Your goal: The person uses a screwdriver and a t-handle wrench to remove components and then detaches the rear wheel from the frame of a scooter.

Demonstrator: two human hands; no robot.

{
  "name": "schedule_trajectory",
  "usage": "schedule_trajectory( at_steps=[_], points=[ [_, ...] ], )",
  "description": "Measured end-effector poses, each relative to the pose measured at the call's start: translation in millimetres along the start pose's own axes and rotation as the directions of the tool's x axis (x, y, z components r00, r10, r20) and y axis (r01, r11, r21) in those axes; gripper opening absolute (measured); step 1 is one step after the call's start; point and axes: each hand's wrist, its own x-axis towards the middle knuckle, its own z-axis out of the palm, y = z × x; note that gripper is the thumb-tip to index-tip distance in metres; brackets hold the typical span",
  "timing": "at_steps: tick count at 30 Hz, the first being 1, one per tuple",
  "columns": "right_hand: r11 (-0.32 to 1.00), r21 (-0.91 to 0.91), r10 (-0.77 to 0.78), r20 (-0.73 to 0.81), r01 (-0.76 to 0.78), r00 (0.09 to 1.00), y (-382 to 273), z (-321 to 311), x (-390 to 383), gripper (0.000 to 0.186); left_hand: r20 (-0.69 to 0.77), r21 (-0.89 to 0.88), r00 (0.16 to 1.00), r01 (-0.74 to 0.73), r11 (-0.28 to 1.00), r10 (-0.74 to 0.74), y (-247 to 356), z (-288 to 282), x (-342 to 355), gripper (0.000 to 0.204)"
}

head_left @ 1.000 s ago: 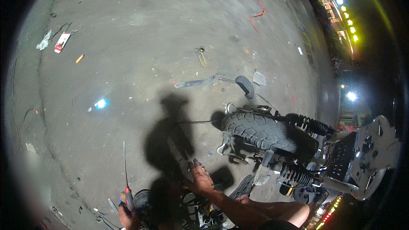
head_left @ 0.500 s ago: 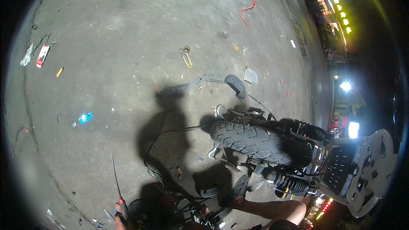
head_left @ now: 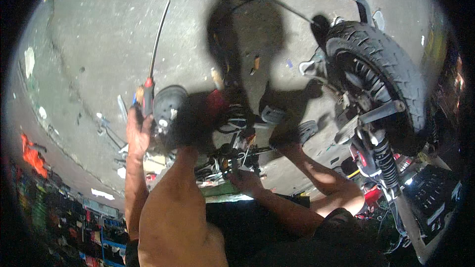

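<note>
Gripping a screwdriver, left hand borders open floor; right hand: hold unclear.

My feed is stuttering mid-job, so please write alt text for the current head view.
The left hand grips a red-and-black screwdriver, its long shaft pointing up the picture. The shadowed right hand is at a clutter of items; a vehicle's treaded tyre stands at the right.
</note>
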Motion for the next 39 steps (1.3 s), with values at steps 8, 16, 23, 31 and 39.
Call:
schedule_trajectory(
  at_steps=[8, 16, 23, 31, 39],
  points=[
    [0.916, 0.339, 0.184, 0.124, -0.216, 0.975, 49.1, 44.3, -3.4, 0.048, -0.04, -0.061, 0.999, 0.008, 0.998, -0.01, -6.3, 7.6, 1.4, 0.04],
    [0.926, 0.374, -0.059, 0.021, 0.047, 0.998, 22.7, 49.3, 46.2, 0.074, 0.013, -0.174, 0.996, 0.088, 0.981, -0.087, -14.4, 9.6, 4.6, 0.034],
    [0.915, 0.381, 0.103, 0.107, -0.137, 0.989, 14.4, 31.0, 54.3, 0.065, -0.015, -0.142, 1.0, -0.02, 0.99, 0.018, -22.5, 8.9, 4.2, 0.038],
    [0.943, 0.328, 0.056, 0.015, -0.058, 0.998, 12.9, 30.7, 45.8, 0.06, -0.043, -0.203, 0.99, -0.142, 0.969, 0.136, -47.9, 12.5, 8.4, 0.034],
    [0.958, 0.031, -0.269, -0.229, 0.284, 0.935, 98.8, 80.0, 63.5, 0.052, -0.05, 0.02, 0.993, -0.11, 0.994, 0.111, -35.6, 5.3, 1.3, 0.041]
  ],
)
